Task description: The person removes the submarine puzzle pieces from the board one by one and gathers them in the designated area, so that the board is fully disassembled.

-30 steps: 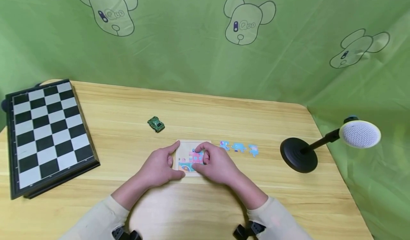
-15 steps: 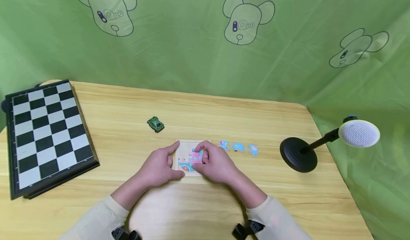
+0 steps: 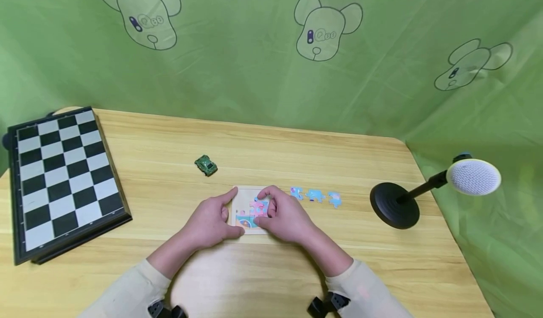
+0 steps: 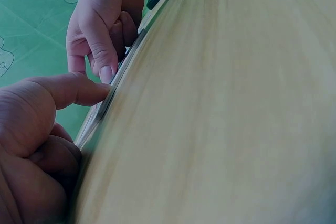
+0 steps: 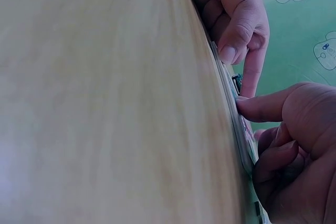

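A small square puzzle board (image 3: 243, 198) with a pale frame lies flat on the table between both hands. My left hand (image 3: 210, 219) holds its left side, index finger at the upper corner and thumb at the lower one. Over the board's right part, my right hand (image 3: 289, 216) pinches a pink-and-blue puzzle piece (image 3: 260, 207) between thumb and index finger; the hand hides some of it. Blue and orange pieces (image 3: 244, 221) lie along the board's bottom. Both wrist views show the thumbs, the right thumb (image 5: 261, 109) among them, low against the board's thin edge.
Three loose blue puzzle pieces (image 3: 315, 195) lie in a row right of the board. Behind it stands a green toy car (image 3: 206, 165). A chessboard (image 3: 68, 176) takes up the left side; a round lamp on a black base (image 3: 394, 206) stands at right. Green cloth hangs behind.
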`<state>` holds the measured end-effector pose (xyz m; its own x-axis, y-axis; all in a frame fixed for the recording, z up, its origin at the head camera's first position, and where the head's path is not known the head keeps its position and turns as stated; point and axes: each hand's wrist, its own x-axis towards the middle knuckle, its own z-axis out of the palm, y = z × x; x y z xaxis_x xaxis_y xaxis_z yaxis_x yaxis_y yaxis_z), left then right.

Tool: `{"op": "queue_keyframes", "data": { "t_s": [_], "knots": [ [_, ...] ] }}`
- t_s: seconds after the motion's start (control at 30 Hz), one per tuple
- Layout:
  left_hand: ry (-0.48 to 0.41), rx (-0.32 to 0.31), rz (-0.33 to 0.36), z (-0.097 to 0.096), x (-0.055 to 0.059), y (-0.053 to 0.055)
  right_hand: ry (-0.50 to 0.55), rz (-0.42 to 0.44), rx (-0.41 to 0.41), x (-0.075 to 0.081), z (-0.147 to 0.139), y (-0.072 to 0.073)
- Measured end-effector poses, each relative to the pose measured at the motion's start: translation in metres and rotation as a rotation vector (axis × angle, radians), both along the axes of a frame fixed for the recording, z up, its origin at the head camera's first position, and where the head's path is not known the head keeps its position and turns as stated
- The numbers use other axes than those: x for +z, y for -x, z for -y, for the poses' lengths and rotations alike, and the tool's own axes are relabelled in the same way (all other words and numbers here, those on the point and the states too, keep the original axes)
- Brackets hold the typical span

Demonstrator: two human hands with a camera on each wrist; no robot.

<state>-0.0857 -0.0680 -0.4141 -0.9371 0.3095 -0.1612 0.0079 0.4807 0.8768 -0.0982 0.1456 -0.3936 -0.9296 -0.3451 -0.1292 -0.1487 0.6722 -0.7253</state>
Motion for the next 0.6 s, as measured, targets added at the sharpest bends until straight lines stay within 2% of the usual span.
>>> {"op": "queue_keyframes", "data": {
  "t_s": [0.27,0.6],
  "knots": [
    [0.001,-0.003,-0.002,0.0002,-0.0007,0.0004,-0.044,0.013,0.008,-0.0002,0.0017,0.0027],
    [0.006,-0.001,-0.008,0.0000,-0.0019,0.0008,-0.034,0.011,0.019,0.0017,0.0007,0.0030]
  ]
}}
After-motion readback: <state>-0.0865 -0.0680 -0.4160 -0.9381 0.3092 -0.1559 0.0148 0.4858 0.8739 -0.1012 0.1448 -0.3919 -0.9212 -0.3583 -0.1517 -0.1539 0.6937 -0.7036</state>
